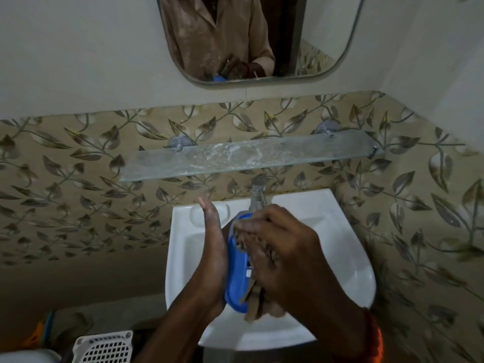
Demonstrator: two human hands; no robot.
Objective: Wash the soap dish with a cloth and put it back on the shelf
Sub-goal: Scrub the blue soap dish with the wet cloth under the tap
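A blue plastic soap dish (235, 273) stands on edge over the white washbasin (348, 273), below the chrome tap (258, 195). My left hand (213, 255) supports the dish from the left, palm flat against its back and fingers pointing up. My right hand (282, 247) presses a brown cloth (255, 305) into the dish's hollow side; the cloth's end hangs below the hand. The glass shelf (248, 157) on the wall above the basin carries nothing but wet streaks.
A mirror (259, 35) hangs above the shelf and reflects the person's torso and hands. A white perforated plastic basket (103, 348) stands at the lower left beside a white object. Leaf-patterned tiles cover the walls around the basin.
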